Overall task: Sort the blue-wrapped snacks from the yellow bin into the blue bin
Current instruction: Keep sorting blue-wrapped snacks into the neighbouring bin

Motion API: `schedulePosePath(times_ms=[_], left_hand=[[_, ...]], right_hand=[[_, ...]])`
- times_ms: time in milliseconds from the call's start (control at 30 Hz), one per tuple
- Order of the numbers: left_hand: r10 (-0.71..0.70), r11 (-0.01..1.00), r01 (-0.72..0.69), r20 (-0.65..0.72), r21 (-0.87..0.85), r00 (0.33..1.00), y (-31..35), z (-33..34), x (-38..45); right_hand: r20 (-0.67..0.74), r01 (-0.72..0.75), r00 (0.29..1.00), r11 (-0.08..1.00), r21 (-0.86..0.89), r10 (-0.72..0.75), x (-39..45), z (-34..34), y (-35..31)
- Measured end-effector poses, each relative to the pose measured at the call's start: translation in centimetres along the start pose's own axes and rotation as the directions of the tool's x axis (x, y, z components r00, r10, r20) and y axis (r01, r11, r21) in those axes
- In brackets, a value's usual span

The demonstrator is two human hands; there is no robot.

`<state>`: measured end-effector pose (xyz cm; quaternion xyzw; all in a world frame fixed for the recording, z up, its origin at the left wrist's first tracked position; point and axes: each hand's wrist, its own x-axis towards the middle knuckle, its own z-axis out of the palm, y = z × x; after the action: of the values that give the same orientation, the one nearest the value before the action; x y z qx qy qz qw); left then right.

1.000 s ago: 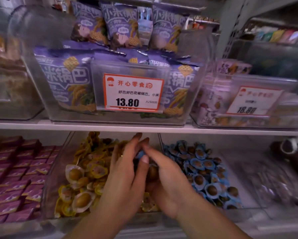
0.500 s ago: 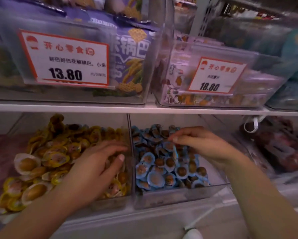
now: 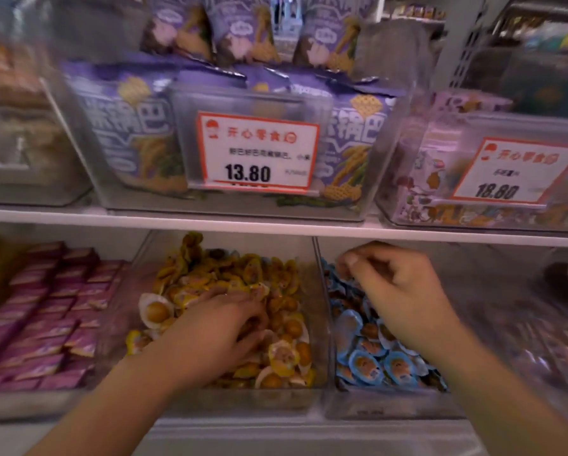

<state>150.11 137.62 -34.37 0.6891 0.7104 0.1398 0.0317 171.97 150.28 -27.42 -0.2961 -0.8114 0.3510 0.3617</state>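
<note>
You work at the lower shelf (image 3: 276, 227), under the row of clear tubs with the price cards; keep your head low enough to see into both bins at once, since the picture is smeared and small wrappers are hard to tell apart.

The yellow bin (image 3: 320, 324) sits left of centre and the blue bin (image 3: 391, 411) stands just beside it on the right, their walls touching or nearly so; that short hop means you need no big swing of the arm.

Your left hand (image 3: 217, 327) lies palm down in the yellow bin, fingers curled into the pile of yellow-wrapped snacks (image 3: 286, 357); I cannot tell whether they hold a piece or only rake through the heap; spread them and sweep the top layer aside gently, so that any blue wrapper shows before you pinch.

Your right hand (image 3: 397, 291) hangs over the back of the blue bin, fingers bent with thumb and forefinger close together; whether a snack sits between them is too blurred to say; if one does, part the fingers low over the pile so it does not bounce out.

The blue-wrapped snacks (image 3: 371, 357) fill the blue bin; no blue piece is plainly visible among the yellow ones, so dig toward the bottom and the corners; take one piece at a time by its wrapper edge.
</note>
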Motion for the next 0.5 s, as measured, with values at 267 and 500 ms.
schedulePosePath(times_ms=[267,500], left_hand=[[-0.139,0.99,0.137,-0.141,-0.023,0.98,-3.0,-2.2,-2.8],[-0.206,0.977,0.211,-0.214,0.002,0.955,-2.9,-0.8,-4.6]], right_hand=[[0.584,0.003,0.75,0.882,-0.472,0.31,7.5,11.8,-1.2],[0.327,-0.292,0.777,0.768,-0.569,0.538,12.1,16.8,3.7]])
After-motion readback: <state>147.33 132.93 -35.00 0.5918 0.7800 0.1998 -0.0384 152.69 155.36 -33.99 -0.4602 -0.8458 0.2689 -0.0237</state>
